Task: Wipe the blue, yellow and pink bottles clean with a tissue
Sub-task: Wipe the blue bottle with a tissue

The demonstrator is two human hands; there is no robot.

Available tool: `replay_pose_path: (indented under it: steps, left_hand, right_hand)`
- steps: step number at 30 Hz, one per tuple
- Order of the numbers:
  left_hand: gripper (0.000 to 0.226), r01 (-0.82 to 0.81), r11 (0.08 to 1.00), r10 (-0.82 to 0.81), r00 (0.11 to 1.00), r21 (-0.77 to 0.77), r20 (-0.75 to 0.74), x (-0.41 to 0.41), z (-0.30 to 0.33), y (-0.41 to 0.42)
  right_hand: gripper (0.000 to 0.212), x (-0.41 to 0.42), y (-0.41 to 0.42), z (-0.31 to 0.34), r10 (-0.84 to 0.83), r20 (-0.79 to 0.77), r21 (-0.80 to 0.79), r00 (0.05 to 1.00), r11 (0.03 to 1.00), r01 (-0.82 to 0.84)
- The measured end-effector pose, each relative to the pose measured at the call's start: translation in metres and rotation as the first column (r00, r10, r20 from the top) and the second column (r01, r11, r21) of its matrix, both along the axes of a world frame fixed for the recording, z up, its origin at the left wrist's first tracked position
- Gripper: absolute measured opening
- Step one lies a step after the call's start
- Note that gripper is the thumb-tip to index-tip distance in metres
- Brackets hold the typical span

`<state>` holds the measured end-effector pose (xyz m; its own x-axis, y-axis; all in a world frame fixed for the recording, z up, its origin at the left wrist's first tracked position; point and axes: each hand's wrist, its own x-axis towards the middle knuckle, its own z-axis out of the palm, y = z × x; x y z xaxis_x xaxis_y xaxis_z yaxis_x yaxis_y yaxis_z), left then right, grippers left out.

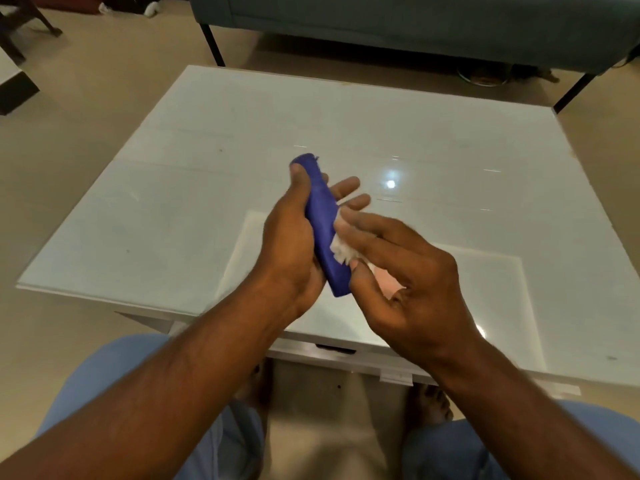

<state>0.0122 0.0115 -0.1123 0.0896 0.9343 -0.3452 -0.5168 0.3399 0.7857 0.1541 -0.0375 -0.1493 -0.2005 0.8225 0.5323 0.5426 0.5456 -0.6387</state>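
A blue bottle (323, 223) is held above the near part of the white table (173, 209), tilted with its cap end pointing away from me. My left hand (294, 244) is wrapped around its left side, thumb up near the cap. My right hand (401, 271) presses a crumpled white tissue (341, 249) against the bottle's right side. A bit of something pink (386, 284) shows under my right palm; I cannot tell what it is. No yellow bottle is in view.
A dark sofa on black legs (415, 26) stands beyond the table's far edge. Beige floor (86, 116) surrounds the table. My knees in blue trousers (114, 382) and my bare feet sit below the near edge.
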Motion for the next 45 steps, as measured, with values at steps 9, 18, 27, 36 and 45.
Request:
replay_pose_path:
  steps: [9,18,27,36,45]
  left_hand:
    - [0.043,0.192,0.981,-0.185,0.965,0.021,-0.184,0.007,0.001,-0.015]
    - [0.045,-0.083,0.995,0.072,0.986,-0.063,-0.151,-0.01,-0.003,0.003]
    - [0.036,0.004,1.0,-0.01,0.983,-0.03,-0.185,0.006,0.0,-0.013]
    - [0.037,-0.067,0.996,0.066,0.998,-0.063,-0.025,-0.009,0.003,-0.003]
    - [0.03,-0.114,0.991,0.12,0.99,-0.074,0.079,-0.009,0.005,0.008]
  right_hand:
    - [0.063,-0.004,-0.001,0.005,0.015,0.063,-0.075,0.998,0.997,-0.01]
    - [0.031,-0.003,-0.008,0.002,0.07,0.069,0.052,0.995,0.996,-0.074]
    - [0.063,-0.005,-0.004,0.001,0.047,0.102,-0.101,0.994,0.994,-0.037]
    - [0.054,-0.01,-0.006,-0.002,0.011,0.183,0.029,0.983,0.999,-0.016]
    - [0.042,-0.002,-0.001,0.003,-0.077,0.148,0.101,0.986,0.993,0.062]
